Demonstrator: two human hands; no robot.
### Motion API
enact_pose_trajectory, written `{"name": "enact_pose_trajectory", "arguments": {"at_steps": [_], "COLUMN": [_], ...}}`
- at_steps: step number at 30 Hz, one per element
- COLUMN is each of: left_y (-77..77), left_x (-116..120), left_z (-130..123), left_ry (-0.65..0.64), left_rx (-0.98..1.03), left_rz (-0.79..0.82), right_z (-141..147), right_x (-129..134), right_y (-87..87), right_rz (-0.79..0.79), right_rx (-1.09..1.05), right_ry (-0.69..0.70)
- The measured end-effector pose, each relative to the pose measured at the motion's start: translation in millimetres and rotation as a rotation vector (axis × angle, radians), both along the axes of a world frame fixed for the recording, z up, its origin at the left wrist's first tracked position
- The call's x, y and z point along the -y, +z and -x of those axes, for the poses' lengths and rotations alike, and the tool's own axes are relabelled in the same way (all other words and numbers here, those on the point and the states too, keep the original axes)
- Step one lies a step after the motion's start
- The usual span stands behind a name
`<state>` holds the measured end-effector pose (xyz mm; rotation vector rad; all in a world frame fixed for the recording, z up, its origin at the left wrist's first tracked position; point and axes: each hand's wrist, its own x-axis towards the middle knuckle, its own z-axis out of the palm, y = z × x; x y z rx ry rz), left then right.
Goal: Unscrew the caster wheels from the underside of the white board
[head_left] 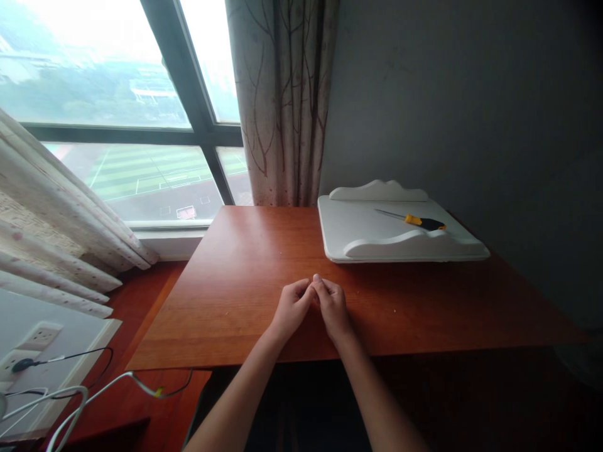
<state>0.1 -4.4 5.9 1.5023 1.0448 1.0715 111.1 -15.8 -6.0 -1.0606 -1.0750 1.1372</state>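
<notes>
My left hand [293,306] and my right hand [332,302] meet above the front middle of the wooden table [245,282]. Both have curled fingers, with the thumbs and fingertips together. Whether anything small lies between them is hidden. Behind and to the right of my hands, a white tray-like board [358,223] with two wavy raised edges rests on the table. On it lies a screwdriver [424,223] with a yellow and black handle, its thin shaft pointing left. Neither hand touches the board or the screwdriver.
A window [202,132] with a dark frame and a patterned curtain [287,100] stand behind the table. Another curtain [56,220] hangs at the left. White and black cables [113,383] run from wall sockets [40,337] at lower left. A grey wall [461,100] borders the right side.
</notes>
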Motion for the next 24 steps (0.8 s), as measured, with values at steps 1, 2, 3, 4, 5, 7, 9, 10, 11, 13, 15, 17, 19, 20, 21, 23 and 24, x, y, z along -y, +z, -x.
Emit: {"name": "enact_pose_trajectory", "arguments": {"at_steps": [1,2,3,4,5,7,9,10,11,13,15,17,19,20,21,23,24], "left_y": [0.0,-0.1,-0.2,-0.4,-0.6,-1.2,-1.7,-1.7,-1.6,-1.1,-0.5,-0.2,-0.3,-0.4,-0.5,-0.6,-0.6], "left_x": [0.3,0.6,0.9,1.1,1.2,1.3,1.2,1.2,1.3,1.5,1.7,1.6,1.5,1.3,1.2,1.1,1.1], "left_z": [0.0,0.0,0.0,-0.1,-0.1,-0.2,-0.3,-0.4,-0.5,-0.7,-1.0,-1.0,-1.0,-0.9,-0.8,-0.7,-0.7], "left_ry": [-0.005,-0.008,-0.009,-0.009,-0.007,0.001,0.014,0.020,0.026,0.032,0.034,0.039,0.044,0.047,0.050,0.055,0.057], "left_rx": [0.001,0.001,0.000,-0.001,-0.004,-0.011,-0.018,-0.022,-0.025,-0.031,-0.034,-0.035,-0.036,-0.037,-0.038,-0.040,-0.041], "left_rz": [0.002,0.003,0.003,0.002,0.000,-0.007,-0.020,-0.028,-0.035,-0.044,-0.048,-0.048,-0.048,-0.048,-0.049,-0.049,-0.050], "right_z": [-0.1,-0.3,-0.3,-0.4,-0.4,-0.2,0.2,0.5,0.9,1.6,2.1,2.3,2.2,2.2,2.2,2.2,2.3], "right_x": [0.2,0.5,0.8,1.1,1.5,2.3,3.0,3.2,3.3,3.1,2.4,1.4,0.4,0.0,-0.2,-0.3,-0.3], "right_y": [0.1,0.4,1.0,1.8,2.7,4.6,5.6,5.6,5.3,4.3,3.5,3.7,4.4,4.6,4.7,4.3,4.0], "right_rz": [-0.007,-0.013,-0.017,-0.021,-0.024,-0.026,-0.019,-0.010,0.002,0.021,0.021,0.013,0.013,0.017,0.020,0.027,0.031], "right_rx": [-0.008,-0.015,-0.020,-0.025,-0.032,-0.054,-0.088,-0.107,-0.125,-0.148,-0.147,-0.130,-0.109,-0.101,-0.095,-0.089,-0.088], "right_ry": [-0.004,-0.008,-0.010,-0.012,-0.009,0.005,0.013,0.014,0.013,0.006,0.008,0.012,0.012,0.009,0.007,0.004,0.004]}}
